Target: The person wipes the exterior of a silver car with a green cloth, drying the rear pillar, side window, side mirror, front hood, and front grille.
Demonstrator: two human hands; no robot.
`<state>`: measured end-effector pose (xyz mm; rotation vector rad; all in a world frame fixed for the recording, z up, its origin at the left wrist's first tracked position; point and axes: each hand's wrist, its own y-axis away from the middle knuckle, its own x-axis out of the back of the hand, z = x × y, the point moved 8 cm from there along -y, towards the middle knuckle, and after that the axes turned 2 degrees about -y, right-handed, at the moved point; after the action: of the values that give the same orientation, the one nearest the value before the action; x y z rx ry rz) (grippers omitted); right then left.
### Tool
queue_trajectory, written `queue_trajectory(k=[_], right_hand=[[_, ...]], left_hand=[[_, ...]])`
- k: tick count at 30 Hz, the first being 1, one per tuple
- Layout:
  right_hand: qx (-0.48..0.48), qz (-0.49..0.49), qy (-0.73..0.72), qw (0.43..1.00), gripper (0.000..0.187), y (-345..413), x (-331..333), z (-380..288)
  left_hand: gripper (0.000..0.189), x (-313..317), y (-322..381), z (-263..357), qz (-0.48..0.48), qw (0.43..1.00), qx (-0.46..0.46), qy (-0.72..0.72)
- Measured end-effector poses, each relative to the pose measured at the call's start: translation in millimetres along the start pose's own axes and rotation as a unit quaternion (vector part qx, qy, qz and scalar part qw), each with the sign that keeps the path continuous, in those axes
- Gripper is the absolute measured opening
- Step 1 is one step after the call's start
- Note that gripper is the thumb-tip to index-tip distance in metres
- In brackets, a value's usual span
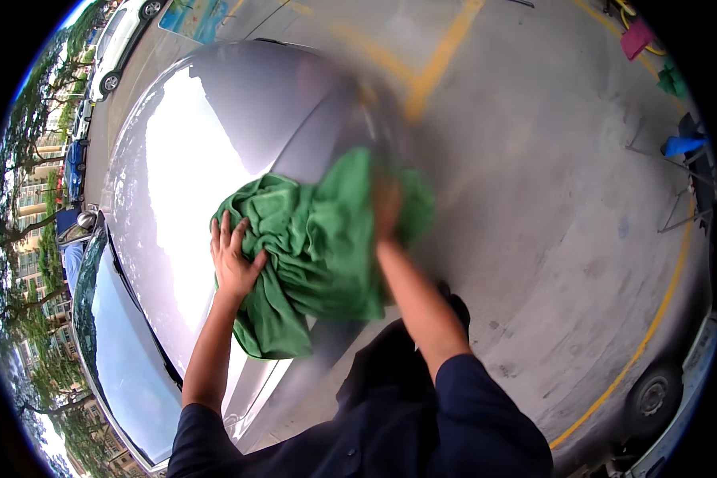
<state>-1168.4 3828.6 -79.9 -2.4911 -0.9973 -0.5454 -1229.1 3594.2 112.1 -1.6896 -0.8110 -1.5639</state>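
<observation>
A bunched green cloth [299, 239] lies over the front corner of a silver car hood [251, 107]. My left hand [233, 254] presses the cloth's left side against the hood, with its fingers spread and its thumb on a fold. On the other side, my right hand [387, 206] is on the cloth near the car's edge, blurred by motion. Cloth hangs beyond that hand and down towards my body. Part of the right hand's fingers cannot be made out.
The windshield [131, 352] and a side mirror [86, 219] are at left. A white car [116, 42] stands beyond. On the right are a folding chair [672, 161], a pink cloth [636, 39], a vehicle's wheel [654, 397] and a yellow ground line [645, 349].
</observation>
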Motion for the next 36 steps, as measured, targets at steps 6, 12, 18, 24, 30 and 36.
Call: queue_trajectory(k=[6, 12, 18, 24, 30, 36], right_hand=[[0.018, -0.057, -0.058, 0.997, 0.058, -137, -71, 114], [-0.009, -0.105, -0.08, 0.991, 0.051, -124, -78, 160], [-0.152, -0.108, -0.087, 0.979, 0.074, 95, 11, 139], [-0.521, 0.051, -0.47, 0.71, 0.055, 385, -37, 178], [-0.566, 0.088, -0.708, 0.413, 0.051, 420, -144, 290], [-0.469, -0.112, -0.436, 0.76, 0.045, 303, -174, 410]], left_hand=[[0.064, 1, -31, -1, 0.054, 0.998, 0.035, 0.007], [0.054, -1, -35, -4, 0.074, 0.993, 0.068, -0.059], [0.052, -15, -61, 8, 0.024, 0.997, 0.033, -0.072], [0.049, -19, -32, 92, -0.054, 0.991, -0.086, -0.082], [0.061, -35, 34, 98, -0.114, 0.979, -0.113, -0.125], [0.071, -72, 41, 92, -0.113, 0.984, -0.043, -0.132]])
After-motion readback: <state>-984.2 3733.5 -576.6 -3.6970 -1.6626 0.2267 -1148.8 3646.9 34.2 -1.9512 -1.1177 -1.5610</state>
